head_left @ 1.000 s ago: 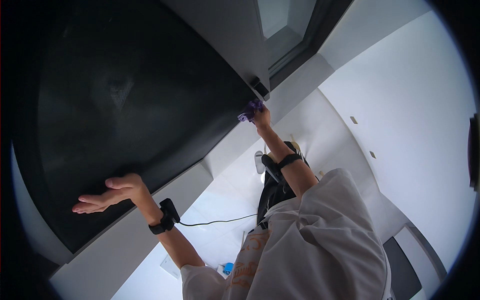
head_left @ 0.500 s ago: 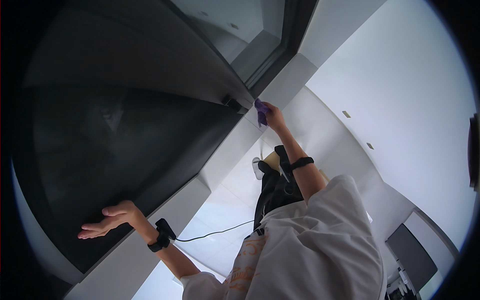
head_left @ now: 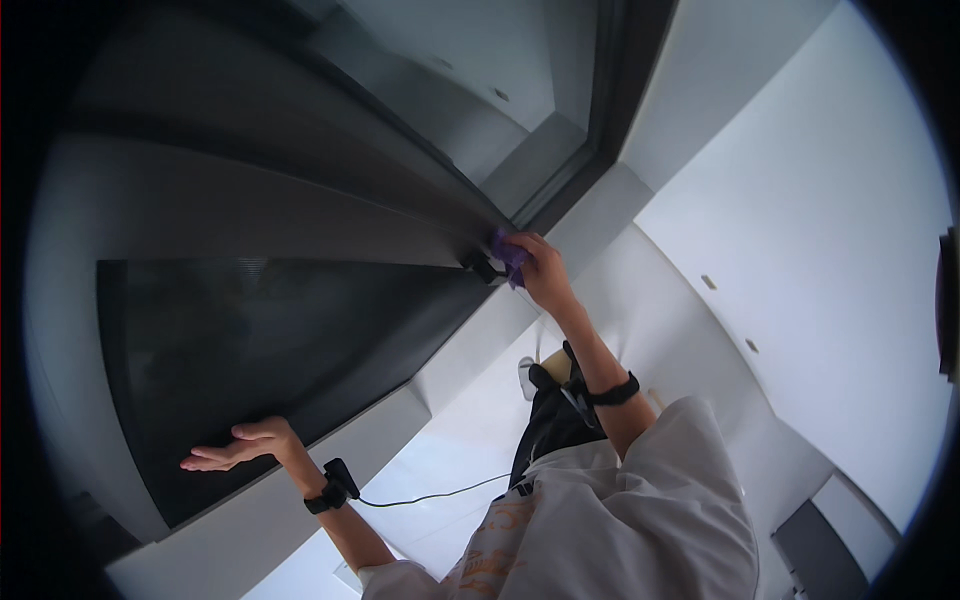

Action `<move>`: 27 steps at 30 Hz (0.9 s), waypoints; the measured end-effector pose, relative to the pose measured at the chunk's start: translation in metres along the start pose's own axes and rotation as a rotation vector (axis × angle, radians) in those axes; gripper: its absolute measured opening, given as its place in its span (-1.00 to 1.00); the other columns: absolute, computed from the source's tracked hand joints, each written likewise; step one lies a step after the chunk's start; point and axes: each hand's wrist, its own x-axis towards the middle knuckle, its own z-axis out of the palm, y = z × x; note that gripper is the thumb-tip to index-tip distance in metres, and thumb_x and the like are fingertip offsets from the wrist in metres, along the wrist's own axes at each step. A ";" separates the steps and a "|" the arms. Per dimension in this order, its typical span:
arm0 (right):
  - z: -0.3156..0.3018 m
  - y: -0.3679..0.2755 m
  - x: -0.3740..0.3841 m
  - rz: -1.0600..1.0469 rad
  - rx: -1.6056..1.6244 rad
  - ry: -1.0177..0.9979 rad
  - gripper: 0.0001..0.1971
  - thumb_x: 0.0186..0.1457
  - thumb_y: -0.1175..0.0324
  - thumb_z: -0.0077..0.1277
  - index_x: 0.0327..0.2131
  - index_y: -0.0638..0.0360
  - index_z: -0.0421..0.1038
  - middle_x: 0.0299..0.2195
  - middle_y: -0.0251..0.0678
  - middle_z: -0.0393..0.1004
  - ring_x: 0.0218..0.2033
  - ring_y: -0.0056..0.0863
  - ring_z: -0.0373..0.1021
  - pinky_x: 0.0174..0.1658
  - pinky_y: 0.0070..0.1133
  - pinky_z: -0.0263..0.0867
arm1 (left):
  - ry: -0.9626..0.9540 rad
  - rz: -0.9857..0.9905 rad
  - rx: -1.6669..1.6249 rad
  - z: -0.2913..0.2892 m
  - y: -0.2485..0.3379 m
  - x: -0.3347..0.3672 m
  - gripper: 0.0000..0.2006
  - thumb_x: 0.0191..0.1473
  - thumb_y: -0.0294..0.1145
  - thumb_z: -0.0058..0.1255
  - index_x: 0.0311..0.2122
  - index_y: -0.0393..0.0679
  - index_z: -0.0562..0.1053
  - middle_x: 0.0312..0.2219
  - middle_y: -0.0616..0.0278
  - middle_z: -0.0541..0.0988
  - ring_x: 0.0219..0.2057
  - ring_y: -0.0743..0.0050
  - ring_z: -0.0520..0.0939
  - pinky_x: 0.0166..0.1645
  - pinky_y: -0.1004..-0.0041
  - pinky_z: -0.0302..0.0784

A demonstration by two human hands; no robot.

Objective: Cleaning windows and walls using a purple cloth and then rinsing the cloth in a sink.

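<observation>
A crumpled purple cloth [head_left: 512, 258] is gripped in my right hand [head_left: 543, 272], whose fingers are bent over it. Cloth and hand are at the corner of the dark window frame [head_left: 490, 205], right beside a small black fitting [head_left: 483, 268]; whether they touch the frame is hard to tell. My left hand [head_left: 240, 446] holds nothing. Its fingers stretch out to the left over the near end of the dark panel [head_left: 270, 350].
A white ledge [head_left: 400, 415] runs along the dark panel's near side. Reflective glass [head_left: 470, 80] fills the frame at the top. A black cable [head_left: 430, 497] leads from the band on my left wrist. On the right stands a white wall [head_left: 790, 200].
My right hand has come slightly nearer with the cloth, now close against the black fitting. The view has shifted, so the panel and ledge appear moved; my left hand stays stretched out.
</observation>
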 end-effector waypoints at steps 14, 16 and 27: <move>-0.008 -0.220 0.033 -0.435 0.064 0.210 -0.52 -0.27 0.64 -0.02 -0.15 0.08 0.48 -0.20 -0.18 0.35 -0.36 -0.28 0.40 -0.27 -0.50 0.36 | -0.012 -0.046 0.015 -0.002 -0.014 -0.003 -0.42 0.25 -0.14 -0.46 0.26 -0.31 0.00 0.30 -0.15 -0.11 0.33 -0.10 -0.12 0.32 0.00 -0.22; -0.007 -0.253 0.042 -0.523 0.090 0.212 -0.49 -0.28 0.60 0.05 -0.11 0.06 0.49 -0.22 -0.19 0.33 -0.40 -0.35 0.38 -0.31 -0.54 0.34 | -0.066 -0.051 -0.004 -0.006 -0.015 -0.003 -0.41 0.24 -0.15 -0.45 0.27 -0.32 -0.01 0.30 -0.15 -0.12 0.33 -0.10 -0.12 0.33 0.02 -0.26; 0.030 -0.391 0.075 -1.103 -0.077 0.394 -0.41 -0.14 0.49 0.04 0.09 0.10 0.34 0.20 0.11 0.09 0.24 0.04 0.05 0.24 -0.18 -0.09 | -0.090 -0.116 -0.068 -0.004 -0.025 -0.017 -0.41 0.21 -0.17 -0.37 0.29 -0.22 0.00 0.29 -0.19 -0.09 0.32 -0.17 -0.09 0.32 -0.05 -0.30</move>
